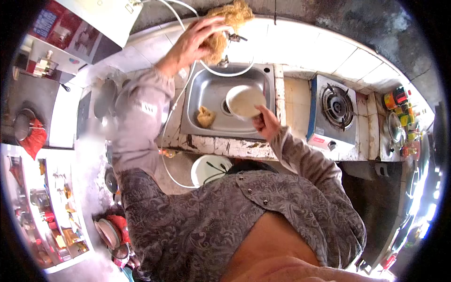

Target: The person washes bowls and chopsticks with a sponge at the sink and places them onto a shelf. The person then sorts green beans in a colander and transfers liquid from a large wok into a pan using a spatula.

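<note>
My right hand grips the rim of a pale bowl and holds it over the steel sink. The bowl's mouth faces up at me, and its inside looks cream-white. My left hand is raised at the wall behind the sink, its fingers curled round a tan, fibrous loofah beside the tap. More of the same fibre rises above the fingers. On the left of the basin floor lies a small crumpled tan scrubber.
A white hose loops over the sink's back edge. Right of it stands a gas stove, with jars and bottles beyond. Below the counter is a white bucket. Pans and shelves are at the left.
</note>
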{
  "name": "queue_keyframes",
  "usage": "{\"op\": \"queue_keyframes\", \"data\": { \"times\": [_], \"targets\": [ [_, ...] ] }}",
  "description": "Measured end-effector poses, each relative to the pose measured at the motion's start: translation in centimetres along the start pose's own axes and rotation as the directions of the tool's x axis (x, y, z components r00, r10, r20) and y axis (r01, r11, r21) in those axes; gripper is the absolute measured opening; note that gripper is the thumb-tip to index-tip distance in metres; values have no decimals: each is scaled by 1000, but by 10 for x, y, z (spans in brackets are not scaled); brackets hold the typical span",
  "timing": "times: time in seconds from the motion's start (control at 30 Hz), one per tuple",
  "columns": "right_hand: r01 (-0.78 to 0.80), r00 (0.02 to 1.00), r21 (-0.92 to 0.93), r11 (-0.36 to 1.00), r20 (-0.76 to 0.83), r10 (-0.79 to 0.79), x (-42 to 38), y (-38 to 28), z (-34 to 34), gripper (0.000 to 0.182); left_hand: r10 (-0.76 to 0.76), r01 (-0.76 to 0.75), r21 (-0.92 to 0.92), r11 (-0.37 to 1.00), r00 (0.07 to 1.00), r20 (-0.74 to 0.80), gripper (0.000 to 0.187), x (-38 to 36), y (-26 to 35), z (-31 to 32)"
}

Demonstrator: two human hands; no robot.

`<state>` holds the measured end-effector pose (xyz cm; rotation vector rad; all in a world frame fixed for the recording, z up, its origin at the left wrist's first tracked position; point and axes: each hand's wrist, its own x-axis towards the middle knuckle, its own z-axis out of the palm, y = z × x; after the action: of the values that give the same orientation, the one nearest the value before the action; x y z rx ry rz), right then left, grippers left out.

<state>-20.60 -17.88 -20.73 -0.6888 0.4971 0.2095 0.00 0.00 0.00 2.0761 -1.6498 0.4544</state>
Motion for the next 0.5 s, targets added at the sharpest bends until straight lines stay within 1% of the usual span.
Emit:
{"op": "queue_keyframes", "data": {
  "times": [0.03,0.07,0.1,0.17,0.2,0.3,0.33,0.43,0.5],
  "targets": [
    [-34,998,-5,999,-51,33,5,0,7,28,31,-32,18,999,997,72,66,7,1,-3],
    [-64,993,-10,998,-99,62,10,-1,12,22,-23,21,17,1000,992,124,59,12,2,-9],
    [-87,984,-2,996,-158,86,2,5,-10,22,-29,36,-58,998,994,109,56,2,7,20],
    [-75,986,68,995,-141,84,14,7,0,23,-10,13,-40,999,997,72,55,-2,-4,32],
    [-98,980,117,988,-160,116,13,3,12,21,-34,40,-61,997,995,95,51,4,18,19],
    [-91,994,55,994,-61,95,34,4,19,26,-84,91,-96,991,994,65,41,5,21,18],
    [-90,993,61,994,-71,94,37,6,21,24,48,-58,-132,990,996,-73,17,17,26,15],
    [-129,990,114,985,-45,135,37,3,18,21,14,-17,-46,999,997,-69,40,12,26,17],
    [-133,986,81,988,-89,140,37,5,21,22,-72,62,-64,996,984,-164,36,-2,37,19]
  ]
}}
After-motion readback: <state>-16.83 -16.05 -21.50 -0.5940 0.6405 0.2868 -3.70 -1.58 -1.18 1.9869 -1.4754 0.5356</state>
